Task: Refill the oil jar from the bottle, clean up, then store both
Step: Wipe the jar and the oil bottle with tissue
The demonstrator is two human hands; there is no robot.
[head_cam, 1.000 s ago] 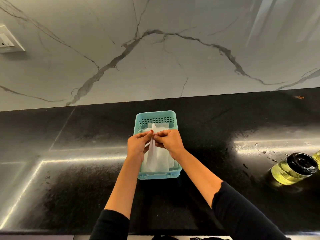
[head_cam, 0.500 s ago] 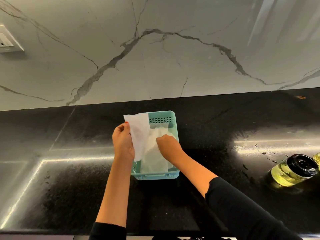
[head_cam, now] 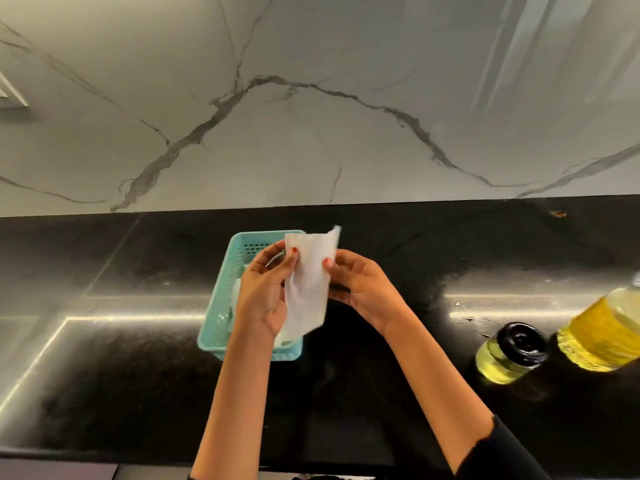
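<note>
A white paper tissue (head_cam: 308, 289) hangs upright between both hands, above the right side of a teal plastic basket (head_cam: 221, 317). My left hand (head_cam: 263, 292) pinches its left edge and my right hand (head_cam: 360, 289) pinches its right edge. More white tissue lies inside the basket, mostly hidden by my left hand. At the right stands the small glass oil jar (head_cam: 509, 355) with a black lid, holding yellow oil. The larger plastic oil bottle (head_cam: 602, 334) stands just right of it, cut off by the frame edge.
The black stone counter (head_cam: 121, 375) runs the full width, with small oil drops (head_cam: 474, 317) on it left of the jar. A grey-veined marble wall (head_cam: 311, 116) rises behind. A wall socket (head_cam: 10, 98) shows at the far left.
The tissue has come out of the basket and now sits held up between both hands, shifted right. My right hand left the basket and took the tissue's right edge. The bottle has entered view.
</note>
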